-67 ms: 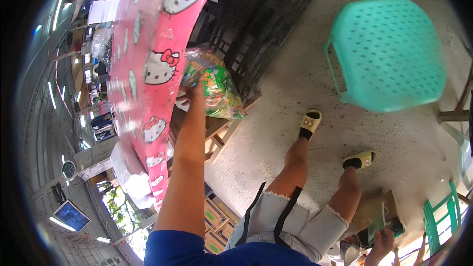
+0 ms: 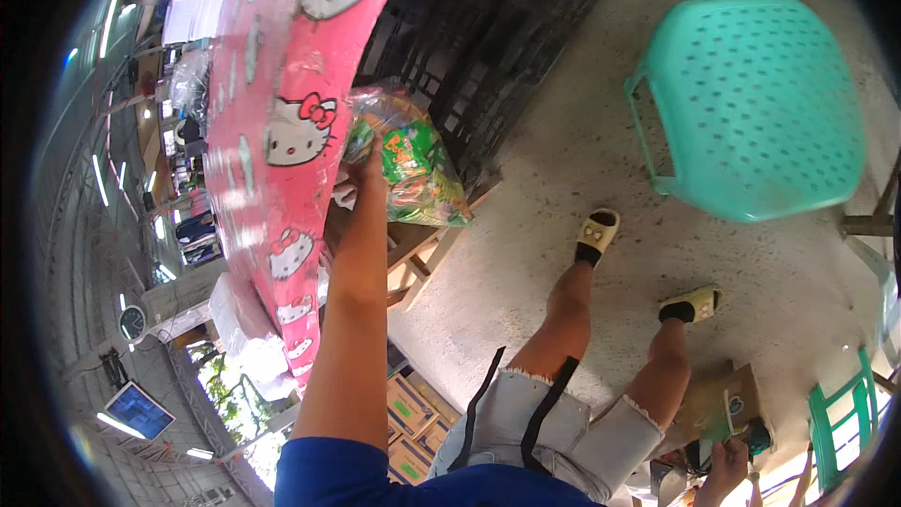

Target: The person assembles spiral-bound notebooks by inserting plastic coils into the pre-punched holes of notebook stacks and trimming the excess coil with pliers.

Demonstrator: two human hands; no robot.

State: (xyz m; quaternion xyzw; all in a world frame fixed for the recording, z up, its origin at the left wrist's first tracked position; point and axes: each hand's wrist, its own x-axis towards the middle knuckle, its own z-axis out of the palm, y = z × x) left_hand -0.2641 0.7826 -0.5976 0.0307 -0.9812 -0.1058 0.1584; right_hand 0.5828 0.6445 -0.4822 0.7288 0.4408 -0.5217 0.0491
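Reaching up from the lower edge, the left hand (image 2: 368, 164) closes its fingers on a clear bag of green snack packets (image 2: 413, 169), just beside the pink tabletop (image 2: 272, 84). The bag looks light, soft and crinkly, best held at its top. Its long axis runs down toward the floor (image 2: 563, 178). The right hand (image 2: 725, 471) is low; whether its fingers grip something I cannot tell.

Bright daylight, heavy fisheye bending

We see the concrete floor (image 2: 601, 131) evenly lit, with soft shadows under the turquoise stool (image 2: 751, 103) and by our feet. Glare blooms white at the lower left opening, and ceiling strip lights (image 2: 99, 174) streak along the left rim. Sheen marks the pink patterned tabletop (image 2: 272, 131) cover. Straight edges curve near the black circular border; the far left looks soft and smeared.
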